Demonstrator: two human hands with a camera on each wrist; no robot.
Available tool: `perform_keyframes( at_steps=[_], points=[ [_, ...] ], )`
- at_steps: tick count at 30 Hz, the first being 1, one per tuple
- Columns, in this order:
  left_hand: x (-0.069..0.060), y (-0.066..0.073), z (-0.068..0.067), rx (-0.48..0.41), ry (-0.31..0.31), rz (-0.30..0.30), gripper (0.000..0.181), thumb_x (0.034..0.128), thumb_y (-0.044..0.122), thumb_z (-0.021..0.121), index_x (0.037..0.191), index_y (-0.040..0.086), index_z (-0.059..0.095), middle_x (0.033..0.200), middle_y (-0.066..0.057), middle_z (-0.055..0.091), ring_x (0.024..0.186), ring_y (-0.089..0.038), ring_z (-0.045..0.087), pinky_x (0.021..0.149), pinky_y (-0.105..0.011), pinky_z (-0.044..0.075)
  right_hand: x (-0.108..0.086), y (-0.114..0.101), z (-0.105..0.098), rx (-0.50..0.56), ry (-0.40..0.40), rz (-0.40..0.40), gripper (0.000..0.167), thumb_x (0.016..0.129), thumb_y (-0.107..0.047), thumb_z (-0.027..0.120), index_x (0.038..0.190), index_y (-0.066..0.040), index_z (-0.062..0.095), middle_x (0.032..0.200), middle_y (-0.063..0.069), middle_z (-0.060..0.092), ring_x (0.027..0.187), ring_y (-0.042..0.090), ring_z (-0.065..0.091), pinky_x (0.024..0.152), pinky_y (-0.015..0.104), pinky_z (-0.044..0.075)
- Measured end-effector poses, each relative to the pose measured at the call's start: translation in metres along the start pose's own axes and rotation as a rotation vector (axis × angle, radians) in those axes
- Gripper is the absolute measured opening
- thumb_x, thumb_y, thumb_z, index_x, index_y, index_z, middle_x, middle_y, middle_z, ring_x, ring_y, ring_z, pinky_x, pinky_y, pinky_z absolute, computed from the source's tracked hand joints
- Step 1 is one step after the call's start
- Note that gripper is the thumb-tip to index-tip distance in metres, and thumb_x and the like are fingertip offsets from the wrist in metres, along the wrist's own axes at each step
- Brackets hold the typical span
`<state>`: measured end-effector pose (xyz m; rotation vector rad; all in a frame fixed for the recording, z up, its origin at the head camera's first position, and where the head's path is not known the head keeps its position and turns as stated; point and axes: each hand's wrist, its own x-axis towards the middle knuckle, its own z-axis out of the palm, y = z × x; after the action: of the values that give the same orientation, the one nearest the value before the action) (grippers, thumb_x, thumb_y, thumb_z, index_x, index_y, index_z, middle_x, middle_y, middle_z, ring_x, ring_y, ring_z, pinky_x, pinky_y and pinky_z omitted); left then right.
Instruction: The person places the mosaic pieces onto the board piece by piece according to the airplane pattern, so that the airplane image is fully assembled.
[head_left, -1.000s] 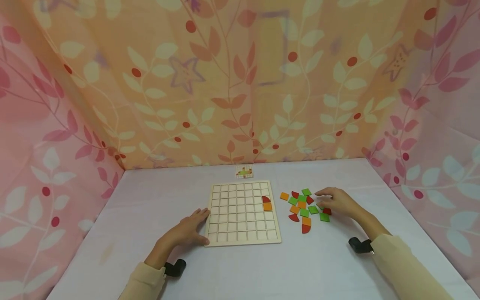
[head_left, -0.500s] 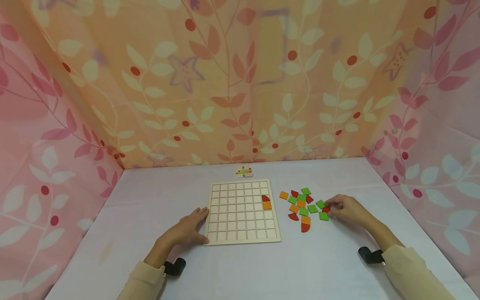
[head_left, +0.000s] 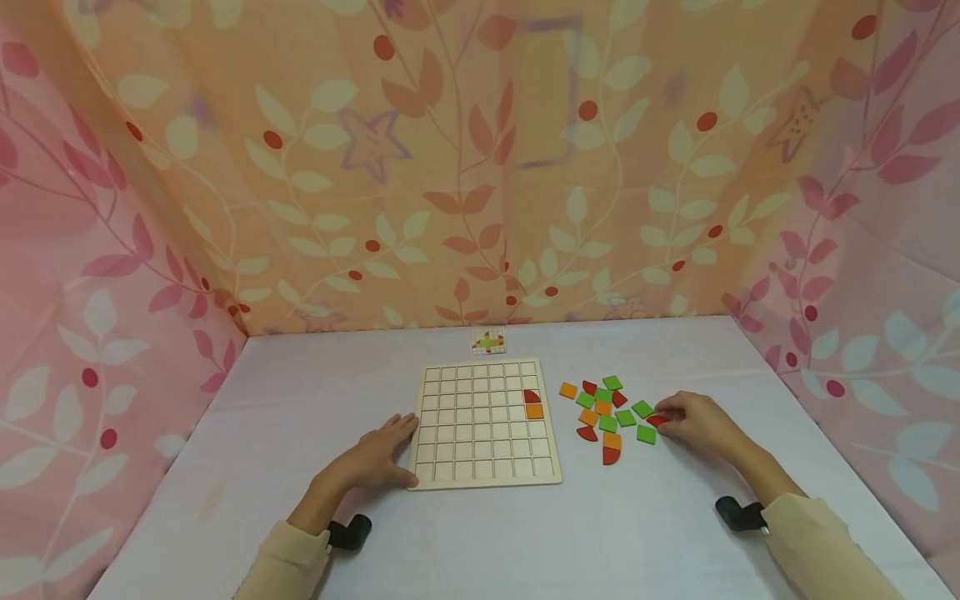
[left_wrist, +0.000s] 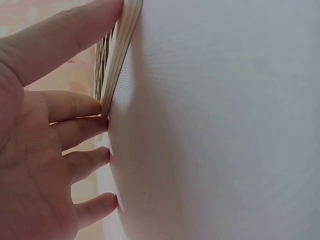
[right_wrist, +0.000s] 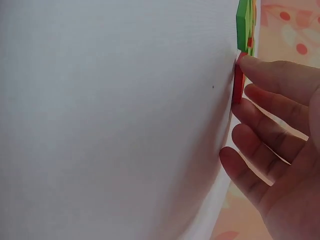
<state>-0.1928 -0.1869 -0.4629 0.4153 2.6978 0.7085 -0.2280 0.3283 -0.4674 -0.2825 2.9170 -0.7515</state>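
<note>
A pale wooden grid board lies on the white table, with a red quarter-round piece and an orange square in cells near its right edge. My left hand rests at the board's left edge, thumb and fingers spread; the left wrist view shows the thumb against the board's side. At the right of the loose pieces, my right hand pinches a red quarter-round piece between thumb and fingers. In the right wrist view that red piece is at the table surface, beside a green piece.
Several green, orange and red pieces lie loose right of the board. A small pattern card lies behind the board. Patterned cloth rises at the back and both sides of the table.
My right hand has moved right and toward the table's front, from above the green pieces to the red piece, and now pinches it. The left hand stays at the board's edge.
</note>
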Motion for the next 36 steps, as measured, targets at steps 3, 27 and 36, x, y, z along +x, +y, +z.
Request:
perform_keyframes(
  at_steps=[3,27,36],
  points=[
    [0.0001,0.0002,-0.0001,0.005,-0.002,-0.004,0.096,0.0697,0.022,0.086,0.148,0.0,0.036,0.158,-0.017,0.032,0.148,-0.041,0.022,0.114,-0.065,0.022,-0.0007,0.0007,-0.0008,-0.007,0.016,-0.016,0.029,0.08,-0.008,0.075,0.107,0.004,0.07,0.089,0.008,0.065,0.08,0.021,0.054,0.074,0.036,0.052],
    [-0.0006,0.0027,-0.0003,-0.001,-0.012,-0.015,0.095,0.0711,0.021,0.085,0.149,-0.002,0.035,0.158,-0.019,0.031,0.148,-0.042,0.02,0.116,-0.064,0.019,0.0042,0.0001,0.0007,-0.017,0.054,-0.079,0.021,0.081,-0.008,0.074,0.101,0.001,0.073,0.087,0.006,0.065,0.08,0.02,0.054,0.071,0.032,0.049],
    [0.0006,0.0007,0.0001,0.002,-0.002,-0.006,0.096,0.0701,0.023,0.085,0.149,-0.001,0.035,0.158,-0.018,0.032,0.148,-0.041,0.021,0.116,-0.063,0.019,0.0035,-0.0004,-0.0042,-0.07,0.051,0.02,0.022,0.084,-0.015,0.073,0.098,0.001,0.072,0.084,0.008,0.066,0.076,0.02,0.056,0.07,0.038,0.05]
  ],
)
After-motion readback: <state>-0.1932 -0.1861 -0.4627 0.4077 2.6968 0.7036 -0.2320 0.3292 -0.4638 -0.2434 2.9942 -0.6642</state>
